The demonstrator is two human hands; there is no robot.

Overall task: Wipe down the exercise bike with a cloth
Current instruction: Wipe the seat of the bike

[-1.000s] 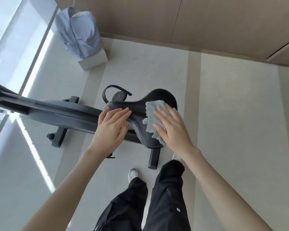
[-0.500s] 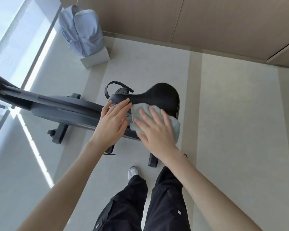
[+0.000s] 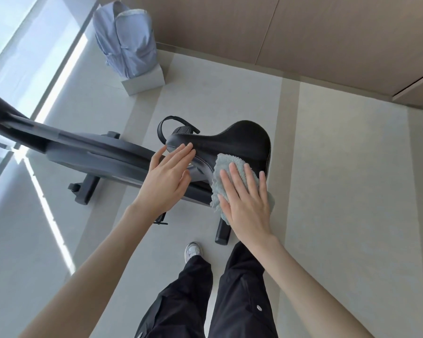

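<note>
Shifted rightward, the right hand (image 3: pixel 247 206), grip spread flat, is wiping the black padded saddle (image 3: pixel 235 140) with a fluffy pale-blue cloth (image 3: pixel 227 164), dark grey frame (image 3: pixel 95 157) probably remaining.

Under you lies a pale grey floor (image 3: pixel 340 179) with lighter stripes; ahead, a tan wood-panelled wall (image 3: pixel 279 28). At your left a tall window (image 3: pixel 12 32) throws sunlit bands across the floor (a light-blue fabric backpack (image 3: pixel 128 37) sits on a small white box (image 3: pixel 144 81) there).

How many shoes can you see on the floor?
1: a white sneaker on the floor, poking out past the left trouser leg. A second may be hidden by the right trouser leg.
</note>
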